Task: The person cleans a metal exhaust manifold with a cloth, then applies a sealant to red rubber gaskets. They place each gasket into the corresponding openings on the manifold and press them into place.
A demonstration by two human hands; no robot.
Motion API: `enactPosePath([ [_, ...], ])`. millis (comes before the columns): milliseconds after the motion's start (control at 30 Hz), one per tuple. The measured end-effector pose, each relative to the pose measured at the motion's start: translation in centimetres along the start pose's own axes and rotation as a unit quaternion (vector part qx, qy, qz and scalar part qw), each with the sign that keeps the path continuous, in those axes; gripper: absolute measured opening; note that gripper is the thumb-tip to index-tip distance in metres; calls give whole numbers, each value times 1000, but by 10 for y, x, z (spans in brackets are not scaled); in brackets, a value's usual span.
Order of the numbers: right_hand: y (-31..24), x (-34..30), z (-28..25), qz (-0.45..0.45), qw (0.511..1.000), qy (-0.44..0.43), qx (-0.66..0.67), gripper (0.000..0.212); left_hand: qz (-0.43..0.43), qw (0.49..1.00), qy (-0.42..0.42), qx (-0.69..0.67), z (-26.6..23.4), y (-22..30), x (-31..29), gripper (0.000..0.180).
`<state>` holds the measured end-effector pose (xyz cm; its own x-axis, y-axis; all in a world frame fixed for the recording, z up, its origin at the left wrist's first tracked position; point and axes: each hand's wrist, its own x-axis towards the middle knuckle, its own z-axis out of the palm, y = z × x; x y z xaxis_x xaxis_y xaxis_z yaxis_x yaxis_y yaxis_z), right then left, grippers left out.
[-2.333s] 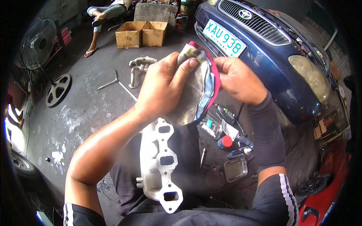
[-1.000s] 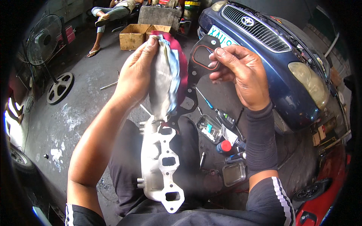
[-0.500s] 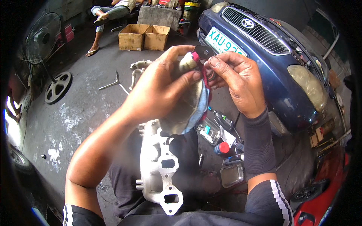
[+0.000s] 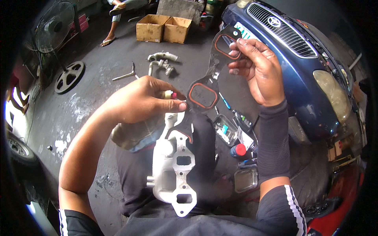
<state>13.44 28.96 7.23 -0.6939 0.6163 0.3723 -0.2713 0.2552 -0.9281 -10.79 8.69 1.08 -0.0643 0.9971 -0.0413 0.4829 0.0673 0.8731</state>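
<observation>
A long black manifold gasket (image 4: 213,74) with orange-red sealing beads round its openings slants between my hands. My right hand (image 4: 262,72) pinches its upper end near the blue car. At its lower end, the thumb and fingers of my left hand (image 4: 138,98) are closed on it. A stained cloth rag (image 4: 136,137), light blue at one edge, is also in my left hand and hangs below the palm. Beneath, a silver intake manifold (image 4: 159,177) rests on my lap, its flange with rectangular ports facing up. My left hand and the gasket's lower end cover its far end.
A blue car's front (image 4: 291,74) stands at the right. Beside my knee lie a tool tray (image 4: 224,135), a red-capped can (image 4: 238,150) and a metal pan (image 4: 246,181). Pipe fittings (image 4: 163,65), a T-handle wrench (image 4: 125,76) and cardboard boxes (image 4: 149,29) are farther out. Another person's legs show beyond.
The gasket, mostly hidden behind the rag before, now stretches out in view. My left hand has moved down and left with the rag; my right hand has risen slightly.
</observation>
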Motion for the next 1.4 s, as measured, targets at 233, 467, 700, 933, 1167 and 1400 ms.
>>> enactPosePath([
  [233,51,7,7,105,992,-10,63,19,-53,990,-20,-130,17,-21,-27,37],
  [467,63,6,28,111,990,-14,82,18,-76,983,143,-82,0,-12,-10,63],
  [700,56,4,50,69,995,-30,62,21,-9,988,145,-45,0,3,2,42],
  [933,49,-21,66,110,987,-114,-38,29,9,977,156,-147,10,-1,-6,32],
  [1167,50,-28,69,125,987,-98,-19,21,7,970,163,-180,10,-8,-9,48],
  [1400,60,-25,78,90,992,-79,-32,23,33,975,181,-123,15,-10,-7,34],
])
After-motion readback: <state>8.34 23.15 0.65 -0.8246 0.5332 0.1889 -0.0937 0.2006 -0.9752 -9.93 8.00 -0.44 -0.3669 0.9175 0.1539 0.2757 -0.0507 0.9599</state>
